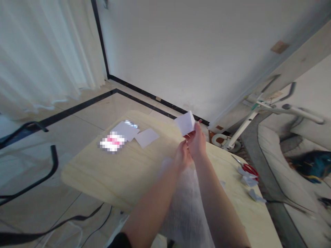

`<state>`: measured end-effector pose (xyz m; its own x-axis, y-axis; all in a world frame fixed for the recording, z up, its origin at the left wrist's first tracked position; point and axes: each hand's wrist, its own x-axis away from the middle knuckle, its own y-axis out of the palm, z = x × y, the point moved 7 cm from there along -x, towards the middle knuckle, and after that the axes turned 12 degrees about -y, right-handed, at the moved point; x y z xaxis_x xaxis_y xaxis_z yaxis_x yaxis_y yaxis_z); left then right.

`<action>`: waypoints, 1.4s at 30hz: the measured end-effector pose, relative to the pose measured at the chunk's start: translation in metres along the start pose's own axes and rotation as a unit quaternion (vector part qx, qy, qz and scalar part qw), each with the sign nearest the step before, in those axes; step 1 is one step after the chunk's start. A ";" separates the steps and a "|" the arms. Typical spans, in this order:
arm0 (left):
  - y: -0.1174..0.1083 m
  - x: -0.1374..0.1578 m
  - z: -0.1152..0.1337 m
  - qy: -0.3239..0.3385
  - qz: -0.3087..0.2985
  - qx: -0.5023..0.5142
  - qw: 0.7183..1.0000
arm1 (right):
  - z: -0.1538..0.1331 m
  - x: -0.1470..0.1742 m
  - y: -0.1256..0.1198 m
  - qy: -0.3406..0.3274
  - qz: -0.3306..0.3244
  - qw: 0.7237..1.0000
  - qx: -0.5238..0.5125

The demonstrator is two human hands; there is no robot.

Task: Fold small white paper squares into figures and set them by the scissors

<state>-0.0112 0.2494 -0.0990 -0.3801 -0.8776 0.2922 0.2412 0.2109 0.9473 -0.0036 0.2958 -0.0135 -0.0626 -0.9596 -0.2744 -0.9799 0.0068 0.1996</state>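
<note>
A folded piece of white paper is held up above the far edge of the table, its crease standing nearly upright on the right side. My right hand is closed on the paper's lower right side. Just below, my left hand is curled closed at the paper's bottom edge, against the right hand; its fingertips are partly hidden. Under my forearms lies a whitish, see-through sheet. Left of my hands, a white paper square rests flat on the table, beside another white paper sheet.
The pale wooden table has rounded corners. Red-handled scissors and crumpled paper scraps lie near its right edge. A blurred-out patch covers something at left. Beyond stand a white exercise machine and a grey sofa.
</note>
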 end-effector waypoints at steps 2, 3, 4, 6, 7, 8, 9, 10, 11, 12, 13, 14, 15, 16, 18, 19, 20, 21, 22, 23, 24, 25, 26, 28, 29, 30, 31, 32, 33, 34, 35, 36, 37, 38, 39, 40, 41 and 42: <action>0.004 0.002 0.005 0.011 -0.027 0.013 0.999 | -0.003 0.005 -0.032 0.024 0.049 0.998 -0.041; 0.005 0.002 0.008 0.021 -0.033 0.014 0.999 | -0.001 0.009 -0.048 0.037 0.065 0.996 -0.049; 0.005 0.003 0.011 0.033 -0.028 0.002 0.999 | 0.002 0.013 -0.060 0.053 0.065 0.995 -0.050; 0.005 0.004 0.016 0.071 -0.014 -0.049 0.996 | 0.010 0.023 -0.083 0.067 0.068 0.995 -0.041; 0.004 0.004 0.018 0.087 0.003 -0.084 0.993 | 0.015 0.028 -0.093 0.067 0.071 0.995 -0.027; 0.005 0.004 0.019 0.102 0.017 -0.123 0.987 | 0.018 0.032 -0.101 0.055 0.070 0.996 -0.005; 0.005 0.003 0.019 0.117 0.029 -0.167 0.979 | 0.020 0.036 -0.106 0.040 0.056 0.997 0.021; 0.006 0.004 0.020 0.136 0.044 -0.214 0.966 | 0.022 0.039 -0.110 0.027 0.041 0.998 0.047; 0.007 0.005 0.021 0.160 0.060 -0.262 0.950 | 0.025 0.042 -0.112 0.023 0.029 0.997 0.062; 0.008 0.006 0.023 0.182 0.078 -0.307 0.931 | 0.027 0.044 -0.113 0.025 0.012 0.997 0.073; 0.009 0.007 0.024 0.196 0.095 -0.349 0.911 | 0.028 0.046 -0.112 0.027 -0.009 0.996 0.080; 0.009 0.009 0.024 0.204 0.112 -0.379 0.896 | 0.029 0.048 -0.112 0.029 -0.029 0.996 0.081; 0.010 0.010 0.024 0.205 0.120 -0.397 0.886 | 0.029 0.049 -0.112 0.032 -0.044 0.995 0.079; 0.011 0.011 0.023 0.207 0.122 -0.402 0.884 | 0.030 0.049 -0.112 0.033 -0.052 0.995 0.075; 0.014 0.013 0.019 0.199 0.098 -0.399 0.890 | 0.030 0.050 -0.116 0.033 -0.052 0.996 0.063; 0.016 0.013 0.017 0.193 0.082 -0.395 0.894 | 0.031 0.050 -0.118 0.034 -0.047 0.997 0.056; 0.017 0.013 0.014 0.185 0.070 -0.395 0.897 | 0.033 0.050 -0.120 0.035 -0.042 0.997 0.047; 0.017 0.014 0.012 0.179 0.064 -0.400 0.896 | 0.034 0.050 -0.122 0.037 -0.036 0.998 0.040; 0.017 0.014 0.010 0.175 0.069 -0.414 0.891 | 0.036 0.050 -0.124 0.038 -0.031 0.998 0.035; 0.016 0.014 0.010 0.175 0.082 -0.434 0.880 | 0.036 0.049 -0.126 0.037 -0.025 0.998 0.034; 0.015 0.014 0.010 0.180 0.102 -0.458 0.865 | 0.036 0.049 -0.128 0.032 -0.020 0.999 0.039; 0.014 0.015 0.011 0.189 0.126 -0.479 0.848 | 0.034 0.048 -0.130 0.023 -0.015 0.998 0.047; 0.013 0.016 0.013 0.202 0.151 -0.496 0.831 | 0.032 0.047 -0.131 0.013 -0.014 0.998 0.054; 0.013 0.020 0.019 0.232 0.196 -0.518 0.799 | 0.025 0.046 -0.133 -0.015 -0.011 0.999 0.049; 0.014 0.022 0.021 0.246 0.213 -0.529 0.784 | 0.021 0.045 -0.133 -0.032 -0.014 0.999 0.040; 0.015 0.024 0.022 0.257 0.223 -0.543 0.768 | 0.017 0.044 -0.133 -0.047 -0.017 0.998 0.031; 0.017 0.025 0.023 0.263 0.227 -0.559 0.753 | 0.014 0.043 -0.134 -0.060 -0.017 0.998 0.024; 0.019 0.026 0.022 0.265 0.227 -0.574 0.741 | 0.013 0.042 -0.135 -0.069 -0.011 0.997 0.023; 0.020 0.026 0.021 0.260 0.221 -0.586 0.735 | 0.013 0.041 -0.138 -0.069 0.000 0.997 0.028; 0.019 0.024 0.020 0.249 0.213 -0.590 0.738 | 0.014 0.040 -0.142 -0.062 0.019 0.997 0.034; 0.018 0.023 0.018 0.233 0.204 -0.585 0.749 | 0.017 0.040 -0.147 -0.049 0.045 0.997 0.039; 0.015 0.020 0.017 0.215 0.197 -0.570 0.768 | 0.020 0.040 -0.153 -0.035 0.072 0.996 0.040; 0.012 0.018 0.017 0.199 0.193 -0.547 0.790 | 0.022 0.040 -0.157 -0.022 0.094 0.995 0.036; 0.008 0.017 0.018 0.188 0.192 -0.518 0.812 | 0.025 0.040 -0.160 -0.012 0.105 0.994 0.029; 0.005 0.016 0.021 0.187 0.198 -0.490 0.828 | 0.026 0.040 -0.161 -0.004 0.107 0.994 0.021; 0.002 0.016 0.025 0.196 0.207 -0.474 0.833 | 0.027 0.041 -0.161 0.002 0.099 0.995 0.018; 0.001 0.017 0.030 0.216 0.221 -0.469 0.828 | 0.027 0.041 -0.159 0.003 0.081 0.997 0.021; 0.001 0.019 0.035 0.241 0.235 -0.469 0.816 | 0.027 0.041 -0.155 0.002 0.057 0.998 0.029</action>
<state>-0.0497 0.2481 -0.0882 0.2923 -0.9098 0.2947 0.9231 0.3489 0.1616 0.1409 0.2633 -0.0808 -0.1739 -0.9526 -0.2496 -0.9756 0.1322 0.1753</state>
